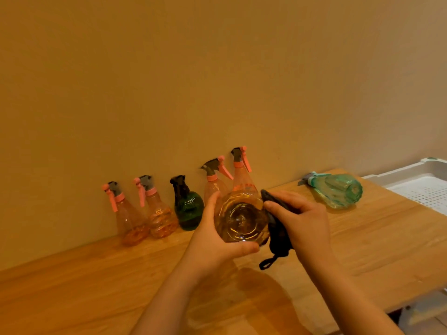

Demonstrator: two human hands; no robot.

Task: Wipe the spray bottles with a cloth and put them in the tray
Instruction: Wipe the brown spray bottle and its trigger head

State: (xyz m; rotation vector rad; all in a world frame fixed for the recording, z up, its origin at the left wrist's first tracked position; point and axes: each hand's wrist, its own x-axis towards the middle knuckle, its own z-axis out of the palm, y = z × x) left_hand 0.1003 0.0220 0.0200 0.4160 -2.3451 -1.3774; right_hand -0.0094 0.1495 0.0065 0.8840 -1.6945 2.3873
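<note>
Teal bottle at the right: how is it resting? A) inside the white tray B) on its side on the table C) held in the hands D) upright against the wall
B: the teal bottle lies on its side on the wooden table, short of the white tray.

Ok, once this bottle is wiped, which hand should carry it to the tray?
Probably left: the left hand already grips the orange bottle, while the right hand holds the cloth. The tray lies far right.
</note>
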